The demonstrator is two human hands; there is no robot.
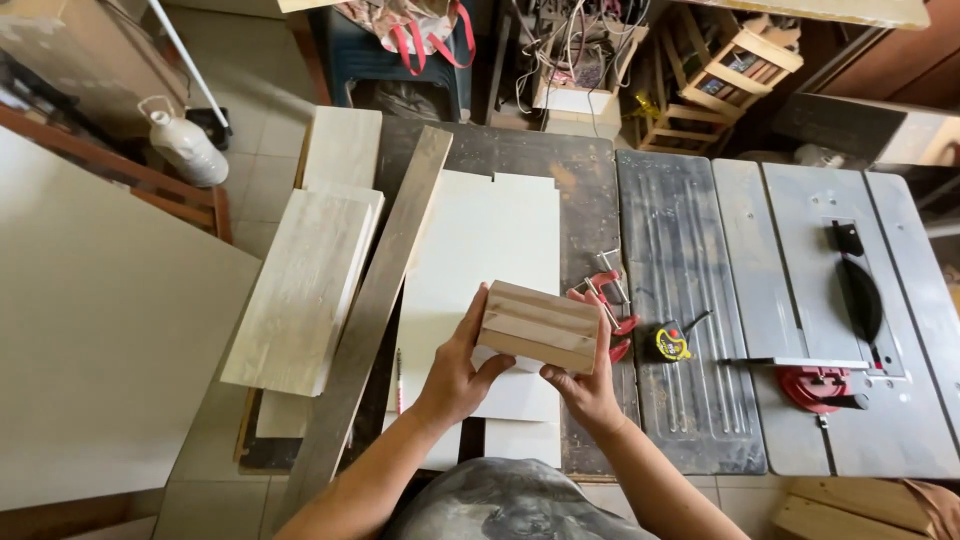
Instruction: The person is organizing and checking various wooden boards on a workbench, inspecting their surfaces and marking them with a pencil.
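A woodworking workshop: a table saw, clamps, a tape measure and stacked boards.

Left hand and right hand bare, forearms unsleeved; torso in a grey, dark-mottled garment, possibly a T-shirt.

Stack of short wooden boards: light brown, rectangular, layered edges showing as parallel bands. Being held level between both hands, left hand gripping the left end, right hand supporting the right end. Hovering above white panel lying flat on table.
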